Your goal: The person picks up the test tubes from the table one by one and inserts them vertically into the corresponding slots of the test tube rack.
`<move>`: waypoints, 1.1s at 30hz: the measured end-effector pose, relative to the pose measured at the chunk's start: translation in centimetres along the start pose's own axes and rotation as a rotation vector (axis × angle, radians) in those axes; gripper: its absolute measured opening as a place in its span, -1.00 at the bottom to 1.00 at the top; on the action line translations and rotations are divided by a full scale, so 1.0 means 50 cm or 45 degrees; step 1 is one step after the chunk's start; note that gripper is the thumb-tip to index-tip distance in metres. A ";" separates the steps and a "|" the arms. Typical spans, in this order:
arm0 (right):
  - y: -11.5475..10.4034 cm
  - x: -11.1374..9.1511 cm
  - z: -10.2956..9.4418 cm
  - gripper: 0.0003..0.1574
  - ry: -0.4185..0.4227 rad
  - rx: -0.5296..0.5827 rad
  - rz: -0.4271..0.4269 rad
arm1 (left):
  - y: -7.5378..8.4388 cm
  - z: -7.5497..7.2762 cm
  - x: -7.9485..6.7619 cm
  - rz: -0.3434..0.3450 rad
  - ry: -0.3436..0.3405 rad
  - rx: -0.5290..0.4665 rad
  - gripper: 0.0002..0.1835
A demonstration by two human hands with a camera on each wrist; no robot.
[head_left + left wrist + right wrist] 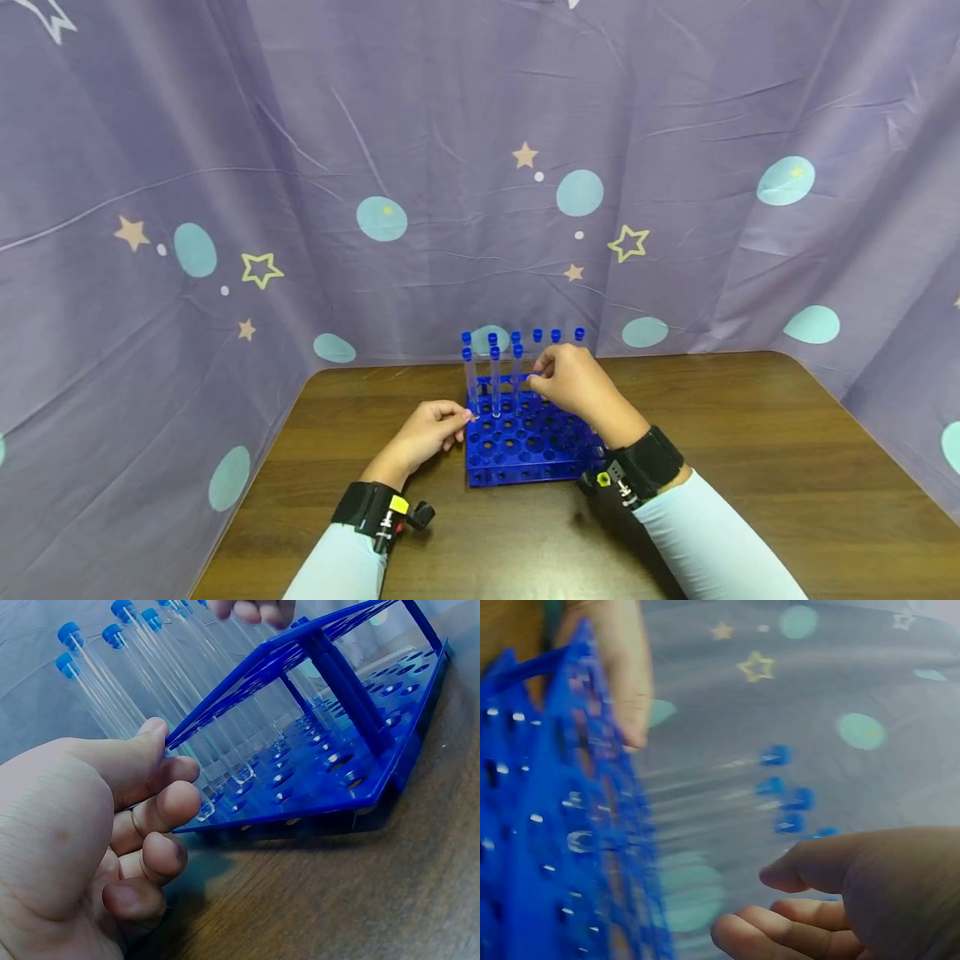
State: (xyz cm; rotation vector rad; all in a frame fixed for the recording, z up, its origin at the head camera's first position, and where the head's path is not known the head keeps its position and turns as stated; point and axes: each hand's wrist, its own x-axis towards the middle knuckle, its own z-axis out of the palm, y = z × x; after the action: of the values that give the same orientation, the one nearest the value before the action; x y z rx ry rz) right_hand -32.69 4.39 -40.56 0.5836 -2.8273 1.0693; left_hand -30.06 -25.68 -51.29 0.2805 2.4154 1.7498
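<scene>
A blue test tube rack [504, 477] stands on the table, holding several clear test tubes [495, 387] with blue caps upright in its back rows. My left hand [427, 433] pinches the rack's near-left upper corner between thumb and forefinger, plain in the left wrist view, with the other fingers loosely curled. Over the back right part of the rack is my right hand [572, 385], just right of the front row of tubes. In the right wrist view its thumb [810, 864] and fingers are apart with nothing between them, close to the blue caps [799, 799].
The brown wooden table [750, 467] extends to both sides of the rack. Right behind its far edge hangs a purple curtain [465, 125] with stars and ovals. Each wrist wears a black strap [651, 462] with a small camera.
</scene>
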 end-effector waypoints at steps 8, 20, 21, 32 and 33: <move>0.016 -0.015 -0.089 -0.76 -0.028 0.192 0.041 | -0.001 -0.004 -0.001 -0.028 0.013 0.024 -0.68; 0.078 -0.018 -0.189 -0.69 0.026 0.349 0.151 | 0.004 -0.005 -0.004 -0.008 0.002 0.007 -0.67; 0.085 -0.017 -0.192 -0.68 0.030 0.349 0.171 | 0.003 -0.005 -0.004 -0.010 0.007 0.010 -0.67; 0.193 0.012 -0.160 -0.69 -0.154 0.333 0.307 | 0.004 -0.001 -0.001 -0.008 -0.009 0.000 -0.67; 0.201 0.012 -0.154 -0.70 -0.171 0.347 0.325 | 0.004 0.000 -0.001 -0.009 -0.011 -0.002 -0.68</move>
State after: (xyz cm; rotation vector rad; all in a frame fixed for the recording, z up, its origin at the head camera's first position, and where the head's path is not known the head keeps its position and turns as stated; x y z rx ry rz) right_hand -37.52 16.10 -40.88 0.3254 -2.9524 1.5312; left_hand -30.00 -25.62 -51.08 0.2782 2.4056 1.7438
